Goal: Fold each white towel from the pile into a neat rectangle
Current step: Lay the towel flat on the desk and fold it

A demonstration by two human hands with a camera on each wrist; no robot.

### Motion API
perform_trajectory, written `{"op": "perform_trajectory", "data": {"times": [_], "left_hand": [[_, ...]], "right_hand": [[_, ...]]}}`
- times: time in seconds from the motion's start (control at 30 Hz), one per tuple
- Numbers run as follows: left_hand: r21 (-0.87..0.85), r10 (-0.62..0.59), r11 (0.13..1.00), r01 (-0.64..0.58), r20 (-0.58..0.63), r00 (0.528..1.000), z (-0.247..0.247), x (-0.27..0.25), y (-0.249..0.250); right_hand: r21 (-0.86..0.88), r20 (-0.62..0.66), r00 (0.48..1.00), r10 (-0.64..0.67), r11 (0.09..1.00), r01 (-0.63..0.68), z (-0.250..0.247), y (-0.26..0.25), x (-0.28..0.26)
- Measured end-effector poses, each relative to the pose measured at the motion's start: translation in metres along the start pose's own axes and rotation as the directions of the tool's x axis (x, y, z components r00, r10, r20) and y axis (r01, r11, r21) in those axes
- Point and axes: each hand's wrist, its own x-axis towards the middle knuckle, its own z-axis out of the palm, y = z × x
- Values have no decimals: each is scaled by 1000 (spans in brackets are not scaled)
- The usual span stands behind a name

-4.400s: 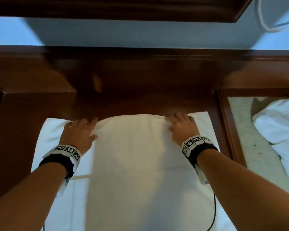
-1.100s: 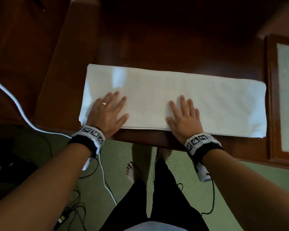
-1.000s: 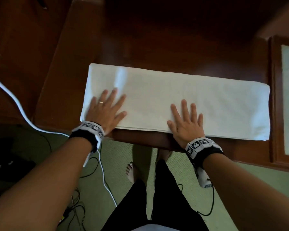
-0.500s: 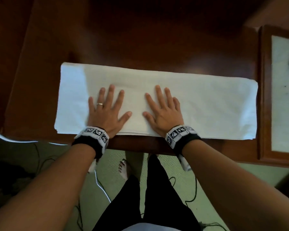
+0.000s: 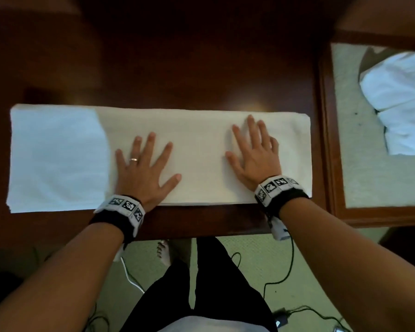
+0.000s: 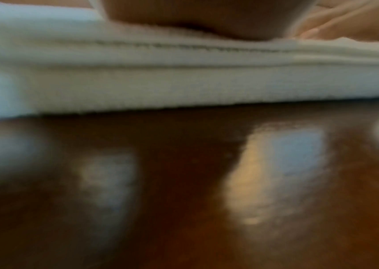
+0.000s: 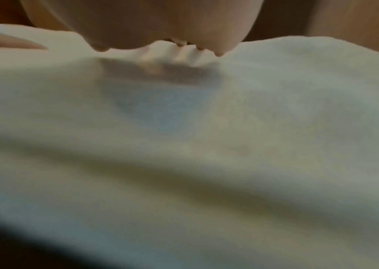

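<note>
A white towel [image 5: 197, 154], folded into a long narrow strip, lies flat across the dark wooden tabletop [image 5: 177, 68], its long side running left to right and its near edge close to the tabletop's front edge. The strip's left end looks bluish in the light; the rest looks cream. In the left wrist view the towel [image 6: 183, 81] shows stacked layers along its near edge, resting on the glossy wood [image 6: 183, 182].

The left hand [image 5: 144, 173] lies palm down on the towel, left of the strip's middle. Its grip is spread: fingers straight and fanned apart, thumb out to the right, a ring on one finger. It presses flat and pinches nothing.

The right hand [image 5: 254, 154] lies palm down nearer the strip's right end, well apart from the left hand. Its grip is also spread flat, fingers straight and pointing away from the person, holding nothing. The right wrist view shows the heel of the hand [image 7: 142, 23] touching the cloth [image 7: 206, 145].

Both wrists wear black bands with black-and-white markers.

To the right, a separate wood-framed surface with a pale top [image 5: 369, 164] carries a crumpled pile of white towels [image 5: 403, 99], well apart from the folded strip.

Below the tabletop edge are the person's dark trousers, a bare foot and cables on a green carpet [image 5: 249, 259].
</note>
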Motion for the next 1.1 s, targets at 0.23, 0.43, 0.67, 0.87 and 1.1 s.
{"op": "perform_trajectory", "data": {"times": [0.23, 0.43, 0.67, 0.87, 1.1], "left_hand": [[65, -46, 997, 47, -23, 999, 12, 9, 7], [68, -75, 995, 74, 12, 997, 8, 10, 11], [52, -134, 990, 130, 68, 989, -3, 11, 17], [32, -168, 986, 165, 135, 977, -18, 16, 26], [-25, -180, 982, 186, 159, 971, -32, 18, 33]], "right_hand": [[4, 88, 978, 189, 982, -190, -4, 82, 17], [-12, 112, 989, 92, 996, -91, 17, 97, -66], [271, -15, 924, 382, 891, -364, -6, 121, -67], [496, 249, 789, 562, 626, -602, -21, 120, -28], [581, 434, 737, 517, 465, -668, -23, 120, -18]]}}
